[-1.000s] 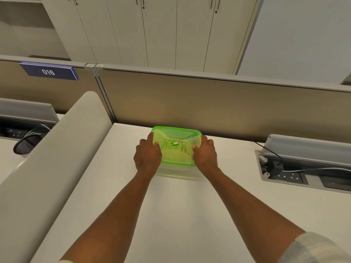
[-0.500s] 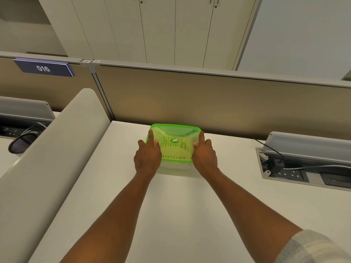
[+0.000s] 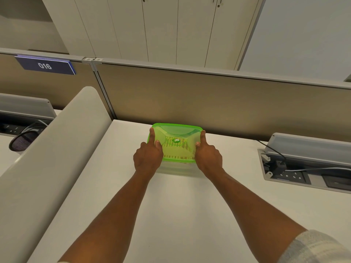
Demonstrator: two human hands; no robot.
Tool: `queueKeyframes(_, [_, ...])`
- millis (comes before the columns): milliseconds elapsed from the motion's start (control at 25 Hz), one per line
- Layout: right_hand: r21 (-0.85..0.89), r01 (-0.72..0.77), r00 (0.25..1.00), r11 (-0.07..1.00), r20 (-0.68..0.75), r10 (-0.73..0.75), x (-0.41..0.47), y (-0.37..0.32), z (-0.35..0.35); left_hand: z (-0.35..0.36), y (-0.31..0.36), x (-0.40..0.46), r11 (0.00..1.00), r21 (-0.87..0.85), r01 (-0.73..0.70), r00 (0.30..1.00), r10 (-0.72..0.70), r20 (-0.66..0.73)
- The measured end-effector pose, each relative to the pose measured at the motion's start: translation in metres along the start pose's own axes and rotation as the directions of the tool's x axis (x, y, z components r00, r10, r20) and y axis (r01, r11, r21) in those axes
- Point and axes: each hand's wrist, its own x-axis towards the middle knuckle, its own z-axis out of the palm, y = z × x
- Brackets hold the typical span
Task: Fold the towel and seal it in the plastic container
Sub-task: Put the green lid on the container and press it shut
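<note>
A: What moved since the earlier frame?
B: Both forefingers stretched further along the green lid (image 3: 176,133).
A: Grip?
B: Left hand (image 3: 147,157) and right hand (image 3: 209,157) clasp the plastic container (image 3: 179,166), just before the partition (image 3: 209,99); striped towel (image 3: 178,153) inside.

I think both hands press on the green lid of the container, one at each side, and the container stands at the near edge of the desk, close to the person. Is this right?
Not quite. The head view shows the container at the far edge of the desk, against the partition. The rest holds: the left hand and right hand press on the green lid, one at each side.
</note>
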Motion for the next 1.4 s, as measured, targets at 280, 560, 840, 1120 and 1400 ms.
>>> queueKeyframes(280, [-0.016,0.026,1.000,1.000,-0.004,-0.026,0.002,0.002,0.000,-0.002,-0.006,0.006,1.000,0.002,-0.006,1.000,0.006,0.022])
queueKeyframes(560, [0.027,0.006,0.999,1.000,-0.050,-0.005,0.002,-0.002,0.001,-0.007,-0.004,0.008,1.000,-0.002,-0.022,1.000,0.022,0.012])
queueKeyframes(840, [0.140,0.030,0.996,0.990,-0.086,-0.018,0.005,-0.007,0.003,-0.006,0.006,0.008,0.998,-0.031,-0.046,0.998,0.044,-0.054])
queueKeyframes(1120, [0.232,0.048,0.994,0.972,-0.108,-0.024,0.010,-0.011,-0.003,-0.007,0.010,0.016,0.998,-0.031,-0.048,0.998,0.047,-0.047])
queueKeyframes(1400, [0.151,0.024,1.000,0.988,-0.013,-0.022,0.018,-0.010,0.000,-0.005,0.008,0.019,0.999,-0.005,-0.044,0.999,0.044,-0.005])
